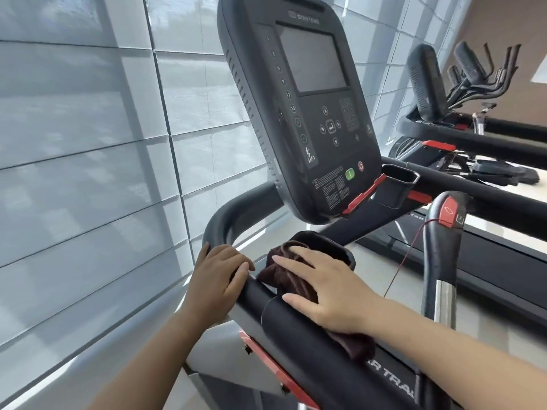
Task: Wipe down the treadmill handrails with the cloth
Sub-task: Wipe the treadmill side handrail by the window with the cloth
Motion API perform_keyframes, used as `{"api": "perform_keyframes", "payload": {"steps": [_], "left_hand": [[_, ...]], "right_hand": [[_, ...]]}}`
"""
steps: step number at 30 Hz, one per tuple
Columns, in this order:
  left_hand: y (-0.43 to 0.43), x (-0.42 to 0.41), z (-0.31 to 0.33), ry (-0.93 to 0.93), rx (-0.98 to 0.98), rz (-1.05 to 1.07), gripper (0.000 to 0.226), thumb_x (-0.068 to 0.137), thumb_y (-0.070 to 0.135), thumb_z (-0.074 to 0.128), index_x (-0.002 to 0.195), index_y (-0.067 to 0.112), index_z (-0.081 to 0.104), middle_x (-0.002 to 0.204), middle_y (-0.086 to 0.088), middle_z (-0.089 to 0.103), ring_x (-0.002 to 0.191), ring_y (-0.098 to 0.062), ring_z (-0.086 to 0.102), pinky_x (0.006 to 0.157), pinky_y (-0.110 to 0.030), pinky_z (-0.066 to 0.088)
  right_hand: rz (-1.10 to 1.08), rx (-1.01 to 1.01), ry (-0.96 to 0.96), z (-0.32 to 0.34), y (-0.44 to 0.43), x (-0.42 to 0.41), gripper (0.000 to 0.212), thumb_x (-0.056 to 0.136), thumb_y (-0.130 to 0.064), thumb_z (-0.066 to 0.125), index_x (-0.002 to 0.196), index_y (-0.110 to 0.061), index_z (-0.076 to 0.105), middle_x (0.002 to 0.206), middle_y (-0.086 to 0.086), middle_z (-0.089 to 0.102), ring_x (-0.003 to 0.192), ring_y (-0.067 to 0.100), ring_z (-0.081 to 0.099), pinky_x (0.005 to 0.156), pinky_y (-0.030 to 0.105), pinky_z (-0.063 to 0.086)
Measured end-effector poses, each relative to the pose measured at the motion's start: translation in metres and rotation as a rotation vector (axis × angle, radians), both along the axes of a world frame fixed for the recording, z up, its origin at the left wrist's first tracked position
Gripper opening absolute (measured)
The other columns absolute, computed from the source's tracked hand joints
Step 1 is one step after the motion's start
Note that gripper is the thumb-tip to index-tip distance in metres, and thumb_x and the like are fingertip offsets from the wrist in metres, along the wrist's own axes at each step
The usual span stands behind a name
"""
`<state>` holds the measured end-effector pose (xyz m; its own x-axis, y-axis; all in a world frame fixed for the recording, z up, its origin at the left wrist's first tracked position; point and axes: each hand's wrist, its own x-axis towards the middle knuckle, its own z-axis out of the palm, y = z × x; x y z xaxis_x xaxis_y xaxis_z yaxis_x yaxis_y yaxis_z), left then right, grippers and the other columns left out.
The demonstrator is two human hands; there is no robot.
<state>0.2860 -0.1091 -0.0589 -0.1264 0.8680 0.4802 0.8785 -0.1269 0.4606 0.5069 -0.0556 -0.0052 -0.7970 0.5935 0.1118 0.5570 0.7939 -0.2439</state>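
My right hand point(322, 294) lies flat, fingers straight, pressing the brown cloth point(284, 273) onto the handrail point(296, 327). My left hand point(220, 273), at its nine o'clock, seems to wrap the bare bar. I'd keep firm pressure and slide the cloth toward five o'clock, catching the underside too.

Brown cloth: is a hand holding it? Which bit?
Not gripped: the right hand presses the dark brown cloth flat on its middle against the black padded handrail. The left hand holds the rail's bend.
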Motion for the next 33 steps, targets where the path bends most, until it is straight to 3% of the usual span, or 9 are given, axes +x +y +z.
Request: {"api": "perform_keyframes", "payload": {"steps": [2, 6, 11, 16, 20, 23, 25, 29, 33], "left_hand": [[-0.001, 0.002, 0.001, -0.004, 0.009, 0.013, 0.039, 0.089, 0.033, 0.027, 0.076, 0.029, 0.063, 0.085, 0.014, 0.06, 0.095, -0.008, 0.05, 0.099, -0.052, 0.032], [-0.001, 0.006, 0.001, -0.02, 0.012, 0.017, 0.041, 0.088, 0.031, 0.025, 0.075, 0.026, 0.064, 0.085, 0.013, 0.06, 0.095, -0.01, 0.051, 0.099, -0.053, 0.032], [0.0, 0.008, 0.004, -0.026, 0.039, 0.034, 0.042, 0.086, 0.03, 0.025, 0.073, 0.023, 0.065, 0.082, 0.011, 0.06, 0.092, -0.013, 0.052, 0.097, -0.053, 0.033], [-0.002, 0.008, 0.002, -0.004, 0.014, 0.023, 0.043, 0.086, 0.03, 0.024, 0.069, 0.021, 0.063, 0.081, 0.009, 0.059, 0.091, -0.013, 0.052, 0.097, -0.051, 0.033], [0.003, 0.0, 0.007, 0.085, -0.066, -0.009, 0.041, 0.088, 0.038, 0.027, 0.075, 0.027, 0.064, 0.086, 0.012, 0.059, 0.092, -0.009, 0.049, 0.097, -0.045, 0.034], [0.016, -0.007, 0.015, -0.007, -0.047, 0.055, 0.036, 0.087, 0.039, 0.034, 0.094, 0.025, 0.067, 0.105, 0.007, 0.058, 0.103, -0.012, 0.048, 0.098, -0.039, 0.033], [0.027, -0.01, 0.02, -0.161, 0.005, 0.176, 0.031, 0.089, 0.029, 0.041, 0.107, 0.019, 0.064, 0.117, 0.0, 0.056, 0.114, -0.017, 0.045, 0.103, -0.035, 0.029], [0.043, -0.011, 0.018, -0.35, -0.103, 0.276, 0.041, 0.092, 0.018, 0.043, 0.132, 0.008, 0.046, 0.141, -0.009, 0.042, 0.132, -0.023, 0.032, 0.113, -0.039, 0.022], [0.044, -0.015, 0.011, -0.357, -0.128, 0.26, 0.045, 0.091, 0.013, 0.04, 0.136, 0.009, 0.04, 0.148, -0.006, 0.034, 0.136, -0.019, 0.026, 0.114, -0.032, 0.016]], "right_hand": [[0.013, -0.003, 0.026, -0.008, 0.002, 0.002, 0.057, 0.087, -0.056, 0.044, 0.14, -0.044, 0.027, 0.151, -0.004, 0.03, 0.132, 0.019, 0.034, 0.108, 0.034, 0.03], [0.045, 0.137, 0.077, -0.016, 0.001, 0.016, 0.047, 0.088, -0.049, 0.049, 0.131, -0.028, 0.048, 0.133, 0.005, 0.051, 0.101, 0.026, 0.057, 0.089, 0.038, 0.047], [-0.02, 0.056, 0.263, -0.012, 0.003, 0.001, 0.038, 0.088, -0.042, 0.051, 0.122, -0.024, 0.054, 0.123, -0.003, 0.057, 0.101, 0.023, 0.058, 0.085, 0.039, 0.049], [0.138, 0.173, 0.138, -0.017, 0.003, 0.024, 0.034, 0.086, -0.035, 0.058, 0.117, -0.019, 0.059, 0.12, 0.007, 0.059, 0.09, 0.027, 0.06, 0.082, 0.038, 0.051], [0.038, 0.142, 0.32, 0.001, 0.019, 0.021, 0.032, 0.087, -0.034, 0.057, 0.116, -0.021, 0.059, 0.118, 0.0, 0.06, 0.104, 0.022, 0.058, 0.092, 0.026, 0.042], [-0.042, 0.163, 0.436, 0.016, 0.032, 0.001, 0.035, 0.088, -0.036, 0.053, 0.119, -0.02, 0.057, 0.123, 0.001, 0.058, 0.108, 0.025, 0.057, 0.092, 0.036, 0.046], [-0.07, 0.171, 0.365, 0.019, 0.039, -0.019, 0.036, 0.09, -0.038, 0.051, 0.122, -0.021, 0.054, 0.13, 0.001, 0.052, 0.111, 0.027, 0.053, 0.092, 0.041, 0.045], [-0.02, 0.009, -0.041, 0.009, 0.055, -0.05, 0.042, 0.093, -0.042, 0.046, 0.131, -0.025, 0.048, 0.146, -0.005, 0.036, 0.131, 0.022, 0.029, 0.107, 0.044, 0.03], [0.119, -0.069, 0.029, -0.001, 0.061, -0.036, 0.037, 0.092, -0.042, 0.048, 0.126, -0.029, 0.053, 0.142, -0.009, 0.041, 0.132, 0.016, 0.026, 0.112, 0.033, 0.019]]}}
